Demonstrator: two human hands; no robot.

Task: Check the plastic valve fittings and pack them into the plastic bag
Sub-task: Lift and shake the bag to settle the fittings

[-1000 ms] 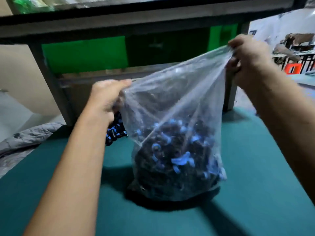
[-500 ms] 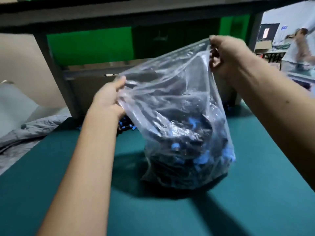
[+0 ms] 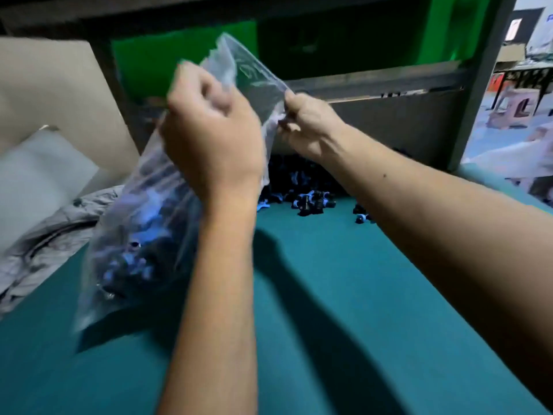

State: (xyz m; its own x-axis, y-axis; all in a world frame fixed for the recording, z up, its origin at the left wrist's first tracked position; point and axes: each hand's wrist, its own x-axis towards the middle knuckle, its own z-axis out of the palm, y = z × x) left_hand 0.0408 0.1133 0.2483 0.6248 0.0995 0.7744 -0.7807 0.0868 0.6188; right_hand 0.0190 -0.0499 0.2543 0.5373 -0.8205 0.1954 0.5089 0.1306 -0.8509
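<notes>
Over the table your bag of fittings hangs tilted, low and left of both grips. Your left hand and right hand pinch its top edge. Loose fittings lie behind.

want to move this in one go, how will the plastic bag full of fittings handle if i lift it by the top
The plastic bag looks thin and floppy: its film creases where the left hand and right hand grip its top. It is probably bottom-heavy, since the dark fittings bunch low, so it may swing. The film might stretch under that load.
</notes>
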